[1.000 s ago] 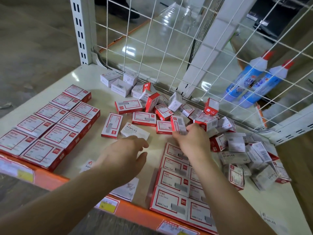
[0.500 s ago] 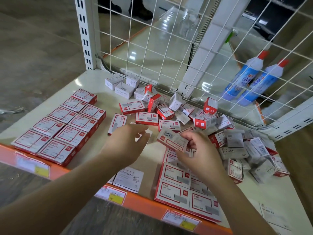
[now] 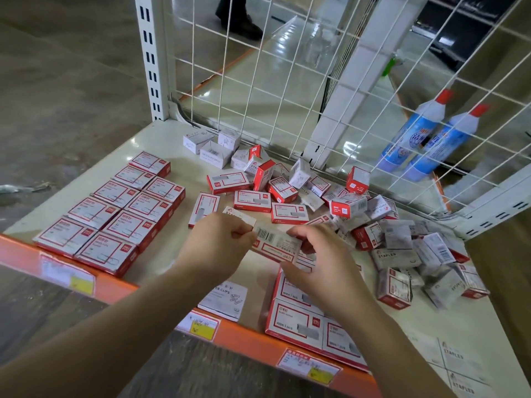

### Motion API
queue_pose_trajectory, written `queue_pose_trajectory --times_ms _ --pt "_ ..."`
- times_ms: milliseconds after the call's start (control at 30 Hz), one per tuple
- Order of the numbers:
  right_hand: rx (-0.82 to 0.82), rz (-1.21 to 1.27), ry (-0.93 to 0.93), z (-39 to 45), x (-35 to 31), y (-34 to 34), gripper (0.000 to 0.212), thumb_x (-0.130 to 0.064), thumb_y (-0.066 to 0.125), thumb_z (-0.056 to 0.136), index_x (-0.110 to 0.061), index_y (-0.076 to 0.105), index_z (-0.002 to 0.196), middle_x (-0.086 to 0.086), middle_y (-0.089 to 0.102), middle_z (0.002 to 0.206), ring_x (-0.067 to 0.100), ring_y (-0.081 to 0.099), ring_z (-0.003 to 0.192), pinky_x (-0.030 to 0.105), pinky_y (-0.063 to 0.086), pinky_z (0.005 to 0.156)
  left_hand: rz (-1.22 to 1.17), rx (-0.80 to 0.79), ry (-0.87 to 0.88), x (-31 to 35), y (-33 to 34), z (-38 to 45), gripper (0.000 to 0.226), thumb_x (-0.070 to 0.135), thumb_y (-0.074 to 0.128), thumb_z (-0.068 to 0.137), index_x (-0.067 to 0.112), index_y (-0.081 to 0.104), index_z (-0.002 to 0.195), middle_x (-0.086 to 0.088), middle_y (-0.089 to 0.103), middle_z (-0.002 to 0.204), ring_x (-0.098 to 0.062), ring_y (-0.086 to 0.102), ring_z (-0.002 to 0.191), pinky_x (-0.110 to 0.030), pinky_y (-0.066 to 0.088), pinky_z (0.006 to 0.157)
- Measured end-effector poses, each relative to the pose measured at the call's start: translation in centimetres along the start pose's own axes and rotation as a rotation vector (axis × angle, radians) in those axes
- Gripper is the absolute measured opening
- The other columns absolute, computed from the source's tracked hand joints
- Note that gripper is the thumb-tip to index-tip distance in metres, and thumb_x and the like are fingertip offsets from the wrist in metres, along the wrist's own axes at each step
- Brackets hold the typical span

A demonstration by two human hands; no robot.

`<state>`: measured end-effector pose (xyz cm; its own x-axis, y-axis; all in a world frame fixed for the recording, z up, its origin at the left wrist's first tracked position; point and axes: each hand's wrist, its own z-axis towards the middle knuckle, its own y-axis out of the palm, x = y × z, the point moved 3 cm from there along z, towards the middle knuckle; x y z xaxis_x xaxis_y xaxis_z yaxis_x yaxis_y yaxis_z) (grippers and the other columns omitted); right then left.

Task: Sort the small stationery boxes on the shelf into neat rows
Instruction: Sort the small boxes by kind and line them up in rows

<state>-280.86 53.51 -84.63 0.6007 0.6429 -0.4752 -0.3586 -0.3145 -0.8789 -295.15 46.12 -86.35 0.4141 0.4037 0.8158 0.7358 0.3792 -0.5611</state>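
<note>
Nearest, below both hands, the shelf's orange front edge (image 3: pixel 247 337) carries price tags (image 3: pixel 201 326). Just under the right hand (image 3: pixel 319 268) lies a neat block of red-and-white boxes (image 3: pixel 298 323), flat and touching one another. Between the wrists a white paper-clips box (image 3: pixel 224 300) lies flat. The left hand (image 3: pixel 218 242) and the right hand both pinch one small box (image 3: pixel 275 244), barcode side up, held above the shelf; each hand is closed on one end of it. Well left of the left hand sit two tidy rows of red boxes (image 3: pixel 115 211). Beyond and right of the hands, loose boxes (image 3: pixel 396 242) lie jumbled against the wire mesh (image 3: pixel 287 67), with two blue bottles (image 3: pixel 431 139) behind it.
</note>
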Motion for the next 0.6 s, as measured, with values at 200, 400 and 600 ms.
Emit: queue_pose_trajectory --times_ms 200,400,600 --pt "0.000 0.007 -0.019 0.2 -0.1 0.2 0.046 -0.028 0.065 0.083 -0.029 0.047 0.125 -0.017 0.044 0.116 -0.005 0.039 0.101 0.002 0.031 0.076 -0.127 0.016 -0.057 -0.4 0.0 -0.2 0.016 0.019 0.057 0.091 0.012 0.070 0.098 0.005 0.068 0.089 -0.005 0.061 0.076 -0.009 0.045 0.058" --pt "-0.070 0.138 0.109 -0.1 1.3 0.3 0.048 -0.030 0.063 0.086 -0.032 0.045 0.130 -0.020 0.046 0.117 -0.005 0.044 0.104 0.001 0.031 0.074 -0.285 -0.009 -0.182 -0.7 0.2 -0.5 0.007 0.012 0.060 0.089 0.014 0.066 0.088 0.006 0.067 0.079 -0.011 0.066 0.075 -0.022 0.056 0.065" --pt "-0.108 0.237 0.161 0.1 1.8 0.3 0.019 -0.027 0.057 0.090 -0.030 0.062 0.108 -0.022 0.061 0.091 -0.009 0.056 0.085 0.007 0.043 0.066 -0.306 -0.039 -0.183 -0.4 0.5 -0.9 0.013 0.014 0.056 0.091 0.021 0.060 0.082 0.005 0.068 0.085 -0.008 0.064 0.078 -0.011 0.048 0.057"
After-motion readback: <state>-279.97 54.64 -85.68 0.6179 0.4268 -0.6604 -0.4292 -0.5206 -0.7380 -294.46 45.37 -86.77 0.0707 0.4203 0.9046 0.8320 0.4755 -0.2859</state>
